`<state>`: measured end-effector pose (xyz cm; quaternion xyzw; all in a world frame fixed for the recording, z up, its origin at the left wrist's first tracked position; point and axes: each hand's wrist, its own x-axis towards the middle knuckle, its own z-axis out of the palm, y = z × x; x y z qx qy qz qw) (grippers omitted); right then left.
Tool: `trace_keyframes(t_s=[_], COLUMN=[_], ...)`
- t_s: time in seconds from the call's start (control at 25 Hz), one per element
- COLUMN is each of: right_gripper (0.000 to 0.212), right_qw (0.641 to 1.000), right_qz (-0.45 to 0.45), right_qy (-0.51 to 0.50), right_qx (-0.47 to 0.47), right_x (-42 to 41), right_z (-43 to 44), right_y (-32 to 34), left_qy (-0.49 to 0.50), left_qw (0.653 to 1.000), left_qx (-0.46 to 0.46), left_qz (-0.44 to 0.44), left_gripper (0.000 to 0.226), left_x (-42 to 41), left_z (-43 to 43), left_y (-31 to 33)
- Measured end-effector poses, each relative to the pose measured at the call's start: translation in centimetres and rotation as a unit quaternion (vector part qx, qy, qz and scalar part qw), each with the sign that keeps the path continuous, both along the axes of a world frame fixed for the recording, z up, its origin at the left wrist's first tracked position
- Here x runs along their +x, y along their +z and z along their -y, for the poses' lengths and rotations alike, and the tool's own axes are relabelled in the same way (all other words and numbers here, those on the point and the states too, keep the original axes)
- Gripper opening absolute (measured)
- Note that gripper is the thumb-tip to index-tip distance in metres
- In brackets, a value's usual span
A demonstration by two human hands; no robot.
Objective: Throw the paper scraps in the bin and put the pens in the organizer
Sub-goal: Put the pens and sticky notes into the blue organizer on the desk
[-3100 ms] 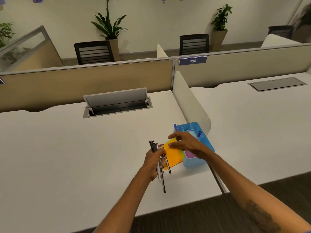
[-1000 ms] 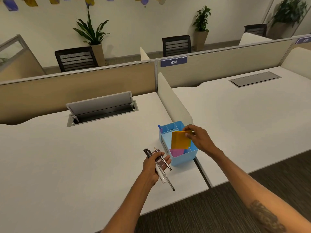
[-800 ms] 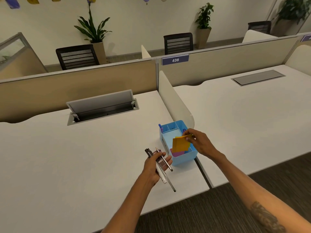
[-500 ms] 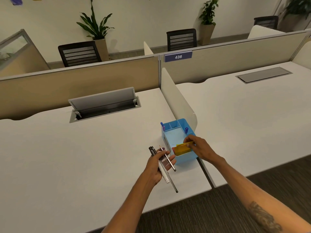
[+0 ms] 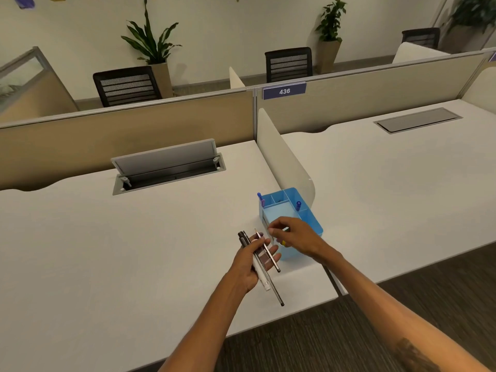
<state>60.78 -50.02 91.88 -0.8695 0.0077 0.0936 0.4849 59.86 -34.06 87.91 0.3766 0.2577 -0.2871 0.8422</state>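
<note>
My left hand (image 5: pixel 245 268) grips a bundle of several pens (image 5: pixel 264 264), dark and white ones, held slanted over the desk's front part. The blue organizer (image 5: pixel 312 218) stands just to their right, by the desk's right edge. Two blue pens (image 5: pixel 298 204) stand upright in its back compartments. My right hand (image 5: pixel 295 237) hovers over the organizer's front, fingers curled, thumb and forefinger close to the upper tips of the pens. Nothing shows between those fingers. A sliver of the yellow-orange paper (image 5: pixel 283 242) peeks out under that hand. No bin is in view.
A curved white divider (image 5: pixel 284 162) rises right behind the organizer. An open cable flap (image 5: pixel 166 162) sits at the desk's back centre. The neighbouring white desk (image 5: pixel 389 183) lies to the right, with a floor gap between the desks' front corners.
My right hand lowered the orange paper into the organizer's front compartment, then shifted left toward the pens. My left hand kept hold of the pens almost in place.
</note>
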Motion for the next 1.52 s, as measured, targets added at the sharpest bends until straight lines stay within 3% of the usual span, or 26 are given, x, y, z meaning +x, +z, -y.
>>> trace_keyframes(t_s=[0.12,0.48,0.76,0.92,1.12,1.32,1.52], right_gripper=[0.025,0.014,0.02,0.024,0.018,0.021,0.027], right_qw=[0.997,0.968,0.968,0.985,0.994,0.988,0.988], right_qz=[-0.075,-0.19,-0.032,0.009,-0.11,-0.135,-0.138], right_qy=[-0.016,-0.115,-0.22,-0.163,-0.004,-0.016,-0.006], right_qx=[0.025,0.115,0.116,0.048,-0.001,-0.068,-0.073], right_x=[-0.2,-1.2,-1.8,-2.2,-2.4,-2.6,-3.0], right_z=[-1.7,-3.8,-5.6,-6.4,-7.2,-7.9,-7.3], right_y=[0.2,0.4,1.8,2.3,2.1,2.1,2.2], left_qy=[-0.043,-0.108,-0.052,-0.003,0.028,0.074,0.088], left_qw=[0.999,0.992,0.999,0.999,0.999,0.996,0.995], left_qx=[0.017,0.036,-0.017,-0.031,-0.007,0.032,0.02], left_qz=[0.014,0.05,-0.007,-0.005,0.014,0.03,0.037], left_gripper=[0.022,0.034,0.025,0.012,0.026,0.013,0.019], left_x=[-0.6,-2.4,-2.4,-1.8,-0.8,-0.1,-0.1], left_z=[-0.5,-2.6,-3.9,-4.8,-5.2,-5.2,-4.6], left_y=[0.3,1.0,1.5,1.3,1.0,1.3,1.1])
